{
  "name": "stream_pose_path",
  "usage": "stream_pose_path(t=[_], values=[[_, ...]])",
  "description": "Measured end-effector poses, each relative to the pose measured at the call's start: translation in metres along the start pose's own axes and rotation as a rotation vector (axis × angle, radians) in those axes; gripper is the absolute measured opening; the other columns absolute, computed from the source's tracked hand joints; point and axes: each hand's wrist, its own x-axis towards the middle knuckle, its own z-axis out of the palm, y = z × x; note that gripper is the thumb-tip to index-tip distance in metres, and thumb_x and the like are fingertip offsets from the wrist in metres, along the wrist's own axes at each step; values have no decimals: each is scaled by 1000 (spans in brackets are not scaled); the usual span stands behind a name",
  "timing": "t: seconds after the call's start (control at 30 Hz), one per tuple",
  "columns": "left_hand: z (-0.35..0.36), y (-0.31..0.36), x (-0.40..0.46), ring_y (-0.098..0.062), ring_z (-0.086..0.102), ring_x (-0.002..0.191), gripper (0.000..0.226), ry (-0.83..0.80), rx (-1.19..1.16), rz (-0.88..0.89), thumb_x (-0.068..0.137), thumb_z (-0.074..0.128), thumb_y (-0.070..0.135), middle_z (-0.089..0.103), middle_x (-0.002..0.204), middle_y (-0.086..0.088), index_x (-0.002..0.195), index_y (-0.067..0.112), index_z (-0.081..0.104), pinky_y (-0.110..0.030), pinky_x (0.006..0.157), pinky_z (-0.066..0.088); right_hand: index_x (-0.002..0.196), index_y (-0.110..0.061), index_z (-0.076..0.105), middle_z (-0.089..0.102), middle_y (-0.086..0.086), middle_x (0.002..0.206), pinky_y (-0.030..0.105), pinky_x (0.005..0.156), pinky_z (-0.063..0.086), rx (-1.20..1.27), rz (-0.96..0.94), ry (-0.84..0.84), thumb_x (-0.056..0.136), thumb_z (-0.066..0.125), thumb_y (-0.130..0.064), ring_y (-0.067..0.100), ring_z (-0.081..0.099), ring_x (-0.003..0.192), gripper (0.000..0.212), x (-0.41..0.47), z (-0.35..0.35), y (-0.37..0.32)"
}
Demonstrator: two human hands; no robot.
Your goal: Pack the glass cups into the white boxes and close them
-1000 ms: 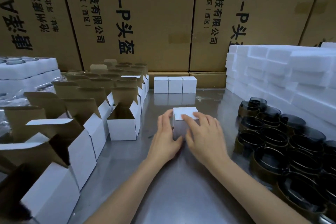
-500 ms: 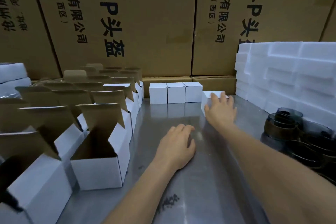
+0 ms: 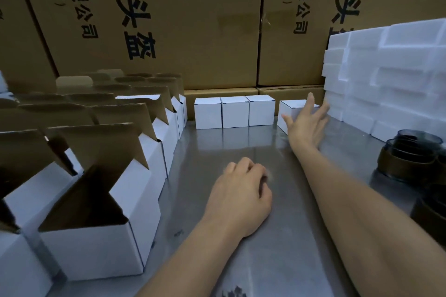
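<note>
Three closed boxes stood in a row at the back of the metal table. A fourth closed box sat just right of them, small gap left, with the right hand against it, fingers spread straight. Left hand rested on the table, fingers loosely curled, holding nothing. Many open boxes on the left and dark glass cups on the right remained unpacked, so mostly left to do.

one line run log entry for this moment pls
right hand: open, at fourth closed box | left hand: curled, empty | closed boxes: four
</note>
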Motion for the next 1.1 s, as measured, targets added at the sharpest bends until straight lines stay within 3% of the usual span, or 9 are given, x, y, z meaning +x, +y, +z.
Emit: stream_pose_path(t=[0.07, 0.13, 0.3, 0.43, 0.53, 0.73, 1.1], values=[[-1, 0, 0, -12, 38, 110, 27, 1, 6, 0, 97, 39, 32, 45, 122, 12, 121, 29, 52, -21, 78, 34, 138, -23, 35, 30, 13, 139, 43, 80, 46, 7, -38, 57, 88, 65, -38, 35, 38, 119, 60, 1, 0, 0], [-1, 0, 0, -12, 38, 110, 28, -5, 7, -5, 97, 39, 32, 45, 122, 12, 122, 29, 51, -22, 79, 34, 133, -22, 42, 43, 13, 130, 40, 76, 42, 27, -57, 9, 90, 62, -37, 33, 44, 116, 50, 4, 2, 2], [-2, 2, 0, -11, 38, 109, 27, -3, 5, -4, 97, 38, 32, 45, 120, 13, 120, 30, 52, -22, 82, 37, 145, -21, 34, 52, 7, 134, 43, 94, 41, 96, -110, -172, 97, 48, -39, 29, 39, 129, 53, 14, 9, 6], [-2, 1, -1, -11, 38, 108, 25, -6, 0, -9, 96, 39, 31, 45, 119, 13, 117, 29, 53, -23, 82, 38, 148, -20, 28, 46, 6, 142, 45, 99, 39, 82, -147, -269, 100, 41, -37, 30, 36, 132, 53, 16, 12, 7], [-3, 2, -1, -12, 38, 108, 26, -19, -7, -16, 96, 39, 31, 45, 119, 12, 118, 28, 53, -25, 86, 39, 146, -18, 33, 35, 9, 147, 40, 100, 37, 155, -124, -166, 101, 40, -30, 31, 38, 130, 48, 20, 13, 11], [-3, 2, -3, -12, 38, 109, 24, -29, -28, -23, 97, 39, 30, 45, 117, 13, 116, 29, 54, -27, 85, 41, 149, -36, 23, 0, 8, 160, 44, 105, 33, 178, -76, -255, 99, 40, -40, 36, 40, 132, 53, 25, 17, 14], [-1, 1, -3, -8, 36, 108, 26, -22, -2, -15, 97, 38, 33, 45, 119, 16, 119, 33, 52, -22, 79, 36, 152, -33, 11, -10, 3, 161, 46, 98, 37, -47, -159, -390, 100, 36, -38, 42, 42, 129, 58, 35, 18, 16]])
